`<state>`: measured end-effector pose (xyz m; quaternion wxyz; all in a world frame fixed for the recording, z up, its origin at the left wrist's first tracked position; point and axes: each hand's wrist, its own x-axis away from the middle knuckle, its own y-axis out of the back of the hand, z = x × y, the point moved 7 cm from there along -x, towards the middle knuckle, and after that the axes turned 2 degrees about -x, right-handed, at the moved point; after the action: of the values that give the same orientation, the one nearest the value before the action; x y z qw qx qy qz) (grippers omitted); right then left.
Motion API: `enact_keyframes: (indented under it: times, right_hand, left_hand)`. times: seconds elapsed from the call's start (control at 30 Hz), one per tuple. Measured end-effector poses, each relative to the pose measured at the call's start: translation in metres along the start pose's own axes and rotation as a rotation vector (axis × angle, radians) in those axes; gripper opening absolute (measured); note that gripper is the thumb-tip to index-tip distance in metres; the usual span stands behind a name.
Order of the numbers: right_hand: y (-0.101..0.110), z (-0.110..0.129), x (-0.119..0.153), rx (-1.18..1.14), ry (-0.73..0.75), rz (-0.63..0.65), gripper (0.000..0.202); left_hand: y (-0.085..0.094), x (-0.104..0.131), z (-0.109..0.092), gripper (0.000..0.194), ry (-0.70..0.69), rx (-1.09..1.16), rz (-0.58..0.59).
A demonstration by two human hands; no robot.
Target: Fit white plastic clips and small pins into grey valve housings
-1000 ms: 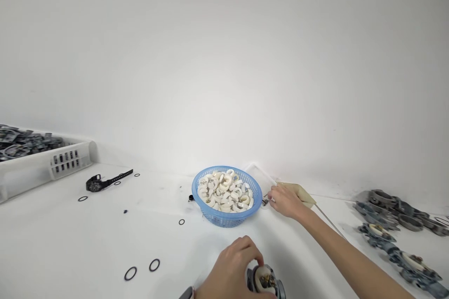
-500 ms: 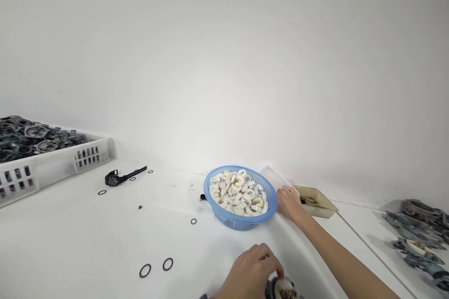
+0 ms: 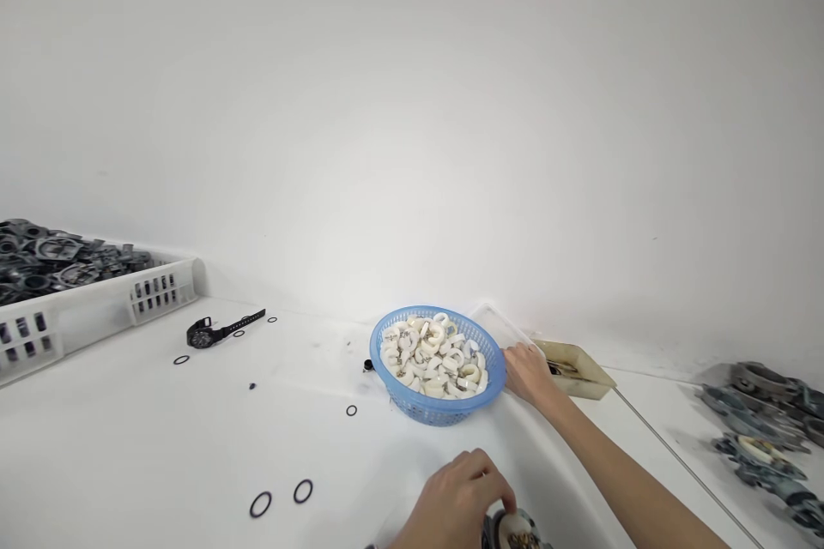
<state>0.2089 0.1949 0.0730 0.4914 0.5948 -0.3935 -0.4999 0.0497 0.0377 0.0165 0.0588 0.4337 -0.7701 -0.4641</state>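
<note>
- grey housing (image 3: 490, 533) with a cream ring (image 3: 517, 523) set in it, cut off by the bottom edge, right of centre.
- left hand (image 3: 456, 499) beside it, fingers curled over and closed on the housing, one fingertip on its upper edge; the underside of the grip is out of view.
- two black rings (image 3: 261, 504) flat on the white table (image 3: 142, 455), left of that hand.
- grey castings (image 3: 760, 467) piled on the far right, one with a cream insert.
- blue basket (image 3: 438, 413) beyond the left hand, heaped with white curved pieces (image 3: 433, 356).
- right hand (image 3: 526, 373) at the basket's right rim; fingertips hidden, so i cannot tell whether they are apart, together or gripping something.
- beige tray (image 3: 590, 373) just right of that hand, near a thin rod (image 3: 682, 461).
- black watch (image 3: 201, 337) farther left, near a white crate (image 3: 96, 324) full of grey parts (image 3: 61, 262).
- pale wall (image 3: 412, 129) behind everything.
</note>
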Motion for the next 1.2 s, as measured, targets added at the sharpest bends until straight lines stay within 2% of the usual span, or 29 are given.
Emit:
enact_keyframes:
  times: [0.13,0.2,0.3,0.4,0.47,0.6,0.73,0.93,1.2]
  right_hand:
    - [0.017,-0.008,0.009,-0.122,-0.062,-0.028,0.008]
    - [0.028,-0.013,0.022,-0.232,-0.082,-0.043,0.015]
    - [0.039,-0.015,0.056,-0.45,-0.05,-0.02,0.024]
    - [0.038,-0.002,0.102,-0.685,0.032,0.096,0.017]
    - [0.033,0.011,0.131,-0.91,0.052,0.19,0.02]
    - [0.023,0.033,0.167,-1.429,-0.021,0.264,0.023]
    - [0.011,0.037,0.175,-1.538,-0.105,0.234,0.022]
    - [0.002,0.032,0.178,-1.537,-0.137,0.206,0.024]
    - [-0.001,0.043,0.181,-1.583,-0.143,0.238,0.02]
  left_hand:
    - [0.007,0.003,-0.007,0.051,0.032,0.057,0.0]
    - [0.015,0.006,-0.014,0.051,0.069,0.104,-0.02]
    - [0.027,0.011,-0.027,0.051,0.132,0.161,-0.025]
    - [0.036,0.014,-0.039,0.049,0.192,0.183,-0.002]
    - [0.041,0.016,-0.046,0.042,0.218,0.183,0.007]
    - [0.045,0.017,-0.056,0.032,0.241,0.211,0.031]
    - [0.042,0.018,-0.055,0.031,0.321,0.265,0.085]
    - [0.042,0.021,-0.053,0.033,0.365,0.295,0.102]
    - [0.042,0.021,-0.052,0.032,0.285,0.325,0.076]
